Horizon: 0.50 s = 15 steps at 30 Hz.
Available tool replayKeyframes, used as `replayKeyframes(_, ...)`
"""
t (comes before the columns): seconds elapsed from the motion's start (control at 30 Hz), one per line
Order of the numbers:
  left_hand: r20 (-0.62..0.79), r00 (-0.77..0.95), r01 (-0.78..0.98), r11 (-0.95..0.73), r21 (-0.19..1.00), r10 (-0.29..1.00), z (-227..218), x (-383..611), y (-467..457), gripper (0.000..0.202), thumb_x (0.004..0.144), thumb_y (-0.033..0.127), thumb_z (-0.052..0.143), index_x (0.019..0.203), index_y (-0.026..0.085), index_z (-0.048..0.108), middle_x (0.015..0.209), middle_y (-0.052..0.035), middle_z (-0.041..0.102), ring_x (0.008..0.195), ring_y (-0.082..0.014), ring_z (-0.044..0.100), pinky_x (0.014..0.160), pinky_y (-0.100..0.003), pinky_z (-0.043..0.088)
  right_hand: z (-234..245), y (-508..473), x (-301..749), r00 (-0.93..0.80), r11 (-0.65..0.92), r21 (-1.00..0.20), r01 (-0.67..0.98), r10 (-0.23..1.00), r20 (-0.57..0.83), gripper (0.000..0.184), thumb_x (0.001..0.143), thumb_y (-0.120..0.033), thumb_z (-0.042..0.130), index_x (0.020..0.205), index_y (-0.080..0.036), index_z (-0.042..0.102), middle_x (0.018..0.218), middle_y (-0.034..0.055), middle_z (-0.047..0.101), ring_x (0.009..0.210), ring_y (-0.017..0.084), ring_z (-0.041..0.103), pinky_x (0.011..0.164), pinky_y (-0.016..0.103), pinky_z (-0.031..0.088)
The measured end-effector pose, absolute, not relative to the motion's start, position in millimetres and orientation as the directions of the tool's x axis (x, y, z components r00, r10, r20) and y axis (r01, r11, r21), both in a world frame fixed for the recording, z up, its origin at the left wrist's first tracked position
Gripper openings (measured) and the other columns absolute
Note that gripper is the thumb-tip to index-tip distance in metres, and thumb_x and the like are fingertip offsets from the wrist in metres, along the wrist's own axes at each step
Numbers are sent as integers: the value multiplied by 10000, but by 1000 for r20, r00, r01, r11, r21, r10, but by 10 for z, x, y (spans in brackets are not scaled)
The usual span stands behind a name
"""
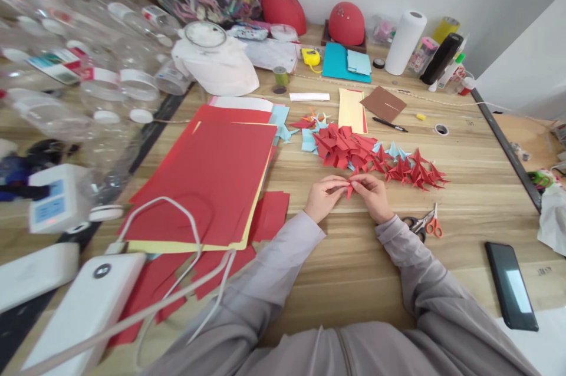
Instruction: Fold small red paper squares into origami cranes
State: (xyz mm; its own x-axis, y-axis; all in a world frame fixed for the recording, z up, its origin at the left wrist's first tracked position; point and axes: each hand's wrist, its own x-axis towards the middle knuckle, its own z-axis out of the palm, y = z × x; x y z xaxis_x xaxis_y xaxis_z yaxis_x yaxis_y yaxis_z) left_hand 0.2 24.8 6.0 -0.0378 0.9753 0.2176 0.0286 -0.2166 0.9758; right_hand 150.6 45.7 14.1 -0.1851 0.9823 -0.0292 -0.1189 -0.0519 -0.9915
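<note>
My left hand (324, 196) and my right hand (372, 192) meet over the wooden table (464, 158), both pinching one small folded piece of red paper (351, 188) between their fingertips. Just beyond the hands lies a heap of folded red paper figures (344, 149). A row of more red figures (415, 171) with a few light blue ones trails off to the right. Both arms wear grey sleeves.
A stack of red and yellow paper sheets (216, 181) lies to the left. Orange-handled scissors (427, 224) and a black phone (510, 284) lie to the right. A white power bank (88, 305) with cables sits front left. Clear plastic bottles (88, 69) crowd the left; a black pen (389, 124) lies behind.
</note>
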Motion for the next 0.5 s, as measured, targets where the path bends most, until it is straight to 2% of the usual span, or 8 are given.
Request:
replayKeyframes(0.2, 224, -62, 23, -223, 975, 973, 67, 14, 235, 97, 720, 192, 671, 760, 205, 759, 861, -75, 714, 792, -168, 659, 739, -309, 537, 123, 459, 1519, -201, -16, -996, -82, 980, 1, 195, 716, -376, 727, 821, -213, 712, 755, 8, 696, 645, 133, 602, 668, 293, 511)
replayKeyframes(0.4, 42, -89, -160, -56, 986, 995, 104, 36, 241, 104, 656, 258, 735, 694, 161, 733, 804, -65, 691, 623, -136, 625, 611, -285, 517, 147, 438, 1506, -251, 31, -996, -89, 967, 53, 186, 751, -377, 703, 850, -220, 709, 760, 8, 695, 630, 129, 608, 661, 294, 522)
replayKeyframes(0.5, -18, -114, -205, -6, 979, 993, 129, 42, 238, 114, 606, 238, 753, 671, 153, 714, 750, -38, 681, 554, -115, 602, 567, -263, 492, 151, 426, 1499, -266, 72, -996, -49, 961, 82, 209, 771, -400, 680, 869, -217, 701, 780, 17, 698, 640, 134, 615, 665, 301, 531)
